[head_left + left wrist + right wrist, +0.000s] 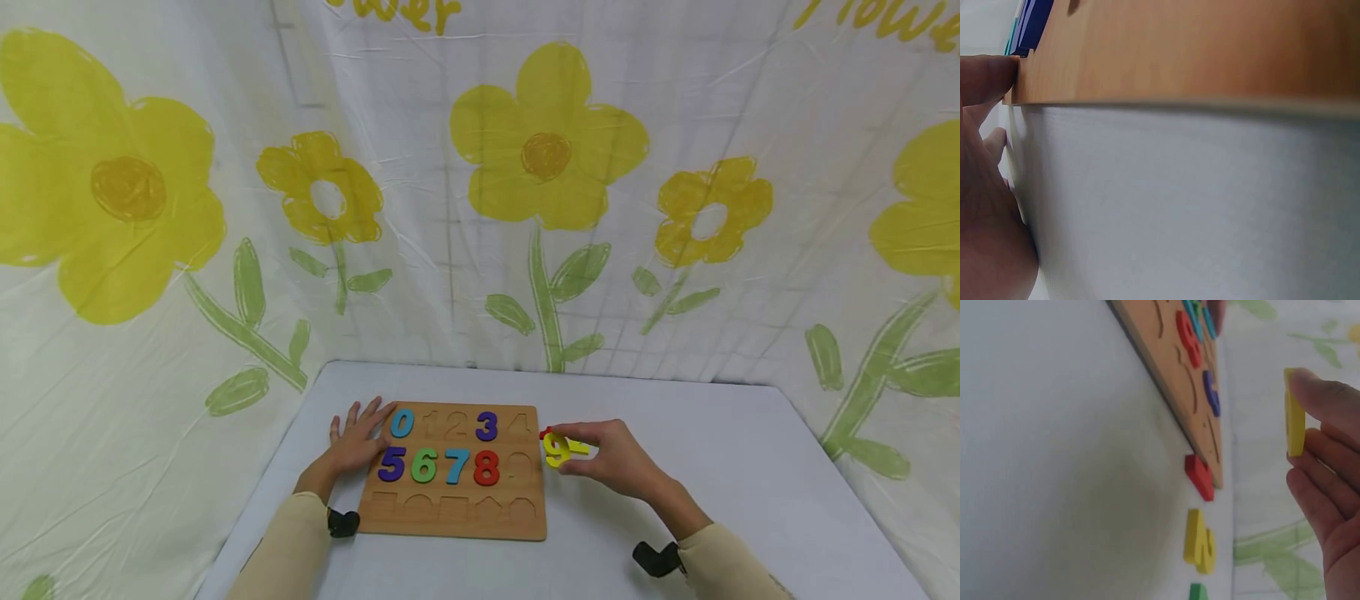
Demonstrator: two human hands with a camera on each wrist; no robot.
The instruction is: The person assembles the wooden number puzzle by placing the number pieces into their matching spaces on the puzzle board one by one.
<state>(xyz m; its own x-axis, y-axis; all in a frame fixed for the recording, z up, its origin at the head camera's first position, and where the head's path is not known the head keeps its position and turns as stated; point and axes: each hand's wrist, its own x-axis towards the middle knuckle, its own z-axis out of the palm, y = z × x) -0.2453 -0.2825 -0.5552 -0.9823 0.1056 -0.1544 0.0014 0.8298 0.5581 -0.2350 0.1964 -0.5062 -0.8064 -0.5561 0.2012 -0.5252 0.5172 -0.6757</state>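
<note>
The wooden number puzzle board lies flat on the table. Blue 0, purple 3, purple 5, green 6, light blue 7 and red 8 sit in it. Bare recesses show elsewhere, including the bottom row. My left hand rests at the board's left edge, fingers spread, thumb touching the wood near the 5. Just off the right edge, my right hand pinches a yellow number 9 between thumb and fingers, raised above the table in the right wrist view.
Beyond the 9, a red piece lies near the board's corner. Beside it are a yellow piece and a partly cut-off green piece. The white table backs onto a flower-printed curtain.
</note>
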